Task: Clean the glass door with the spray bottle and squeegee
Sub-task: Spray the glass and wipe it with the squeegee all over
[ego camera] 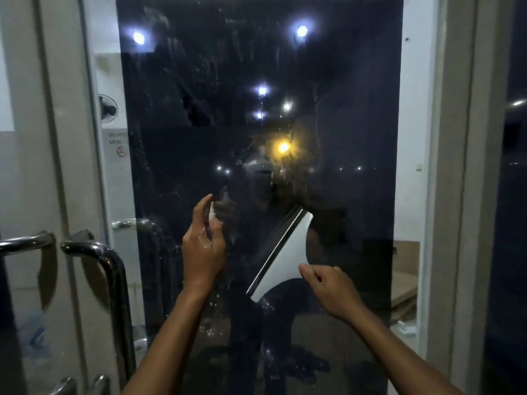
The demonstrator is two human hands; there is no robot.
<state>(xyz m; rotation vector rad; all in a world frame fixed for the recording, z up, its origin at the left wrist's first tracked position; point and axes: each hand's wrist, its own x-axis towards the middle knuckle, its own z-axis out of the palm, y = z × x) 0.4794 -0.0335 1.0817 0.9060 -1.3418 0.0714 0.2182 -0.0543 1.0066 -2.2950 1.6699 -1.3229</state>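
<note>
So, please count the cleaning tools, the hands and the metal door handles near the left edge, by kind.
Spray bottle: 1
Squeegee: 1
Hands: 2, left hand and right hand
Metal door handles: 2, one and another
Total: 6

The single head-worn camera looked straight ahead and slightly down from close range at the dark glass door [256, 124], with both forearms entering from the near bottom edge and the chrome door handles [111, 269] at left.
</note>
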